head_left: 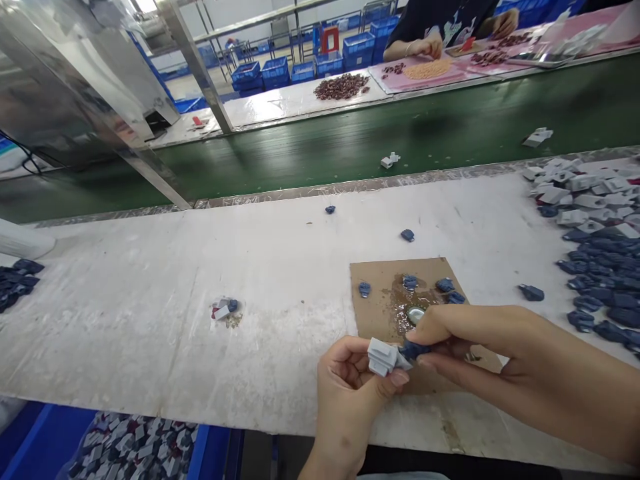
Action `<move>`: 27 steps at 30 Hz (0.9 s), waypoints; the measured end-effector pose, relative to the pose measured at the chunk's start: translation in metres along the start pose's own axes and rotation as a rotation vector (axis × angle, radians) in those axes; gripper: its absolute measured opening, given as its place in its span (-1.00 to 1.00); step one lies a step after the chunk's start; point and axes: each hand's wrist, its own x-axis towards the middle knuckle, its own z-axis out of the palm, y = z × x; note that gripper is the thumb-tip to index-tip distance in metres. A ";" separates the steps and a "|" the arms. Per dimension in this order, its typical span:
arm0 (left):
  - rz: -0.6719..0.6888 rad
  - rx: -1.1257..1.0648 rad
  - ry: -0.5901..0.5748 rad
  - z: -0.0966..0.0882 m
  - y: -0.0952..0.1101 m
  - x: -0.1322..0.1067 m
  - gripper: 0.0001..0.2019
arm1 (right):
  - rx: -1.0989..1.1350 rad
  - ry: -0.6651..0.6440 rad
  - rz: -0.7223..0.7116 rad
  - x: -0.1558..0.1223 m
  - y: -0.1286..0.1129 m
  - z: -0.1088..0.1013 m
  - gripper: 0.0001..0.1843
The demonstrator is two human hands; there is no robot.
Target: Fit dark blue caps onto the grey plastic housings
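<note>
My left hand (350, 393) pinches a light grey plastic piece (383, 357) above the near edge of the table. From the right, my right hand (460, 340) grips a small dark blue plastic piece (414, 349) whose end meets the grey one; whether they are joined I cannot tell. Beneath and beyond both hands lies a brown cardboard sheet (373, 320) with a wet, shiny patch. On it are a small round metal cap (415, 315) and several dark blue pieces (410, 283). My right hand hides part of the cardboard.
Piles of grey pieces (590, 190) and dark blue pieces (610, 280) lie at right. A small grey, red and blue piece (225, 309) sits left. Beyond runs a green conveyor (300, 150) carrying grey parts. A co-worker's hands (427, 45) are across it. A blue bin (203, 450) stands below.
</note>
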 end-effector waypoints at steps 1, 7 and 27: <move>0.004 0.029 -0.021 -0.001 -0.001 0.000 -0.70 | -0.021 -0.014 -0.007 0.000 -0.001 0.000 -0.77; 0.029 0.064 -0.012 -0.003 -0.004 -0.002 -0.71 | 0.012 -0.082 -0.015 0.004 -0.005 0.002 -0.75; 0.019 0.095 -0.042 -0.038 0.003 -0.002 -0.68 | 0.411 -0.402 0.153 0.025 0.005 0.037 -0.69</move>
